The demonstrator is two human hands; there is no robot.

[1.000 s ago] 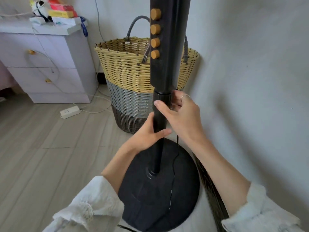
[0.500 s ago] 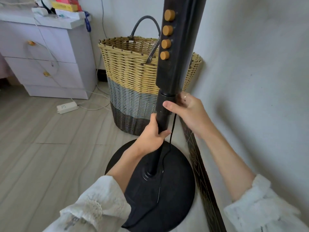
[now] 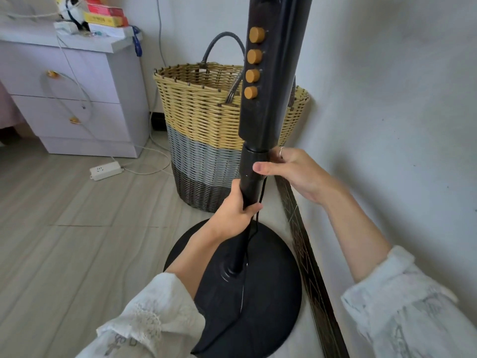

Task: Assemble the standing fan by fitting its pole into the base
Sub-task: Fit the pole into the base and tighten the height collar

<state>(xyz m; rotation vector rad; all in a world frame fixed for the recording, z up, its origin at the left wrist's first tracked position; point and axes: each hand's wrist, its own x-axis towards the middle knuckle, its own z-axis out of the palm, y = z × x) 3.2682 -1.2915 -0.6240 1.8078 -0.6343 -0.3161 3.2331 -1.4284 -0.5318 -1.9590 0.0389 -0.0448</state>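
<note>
The black fan pole (image 3: 251,171) stands in the socket at the middle of the round black base (image 3: 260,301) on the floor, leaning slightly right toward the wall. Its thicker upper section carries several round orange knobs (image 3: 254,56). My left hand (image 3: 236,215) is wrapped around the thin lower pole. My right hand (image 3: 293,171) grips the pole just above it, below the thick section, thumb across the front. A thin black cord (image 3: 244,288) runs down the pole and across the base.
A woven basket (image 3: 206,130) with dark handles stands right behind the pole. A lilac drawer cabinet (image 3: 77,99) is at the left, with a white power strip (image 3: 105,171) and cables on the wood floor. The wall and a dark skirting strip (image 3: 307,267) run close on the right.
The pole now tilts a little to the right instead of standing straight. My right hand has slid to the pole's right side; my left hand keeps its hold lower down.
</note>
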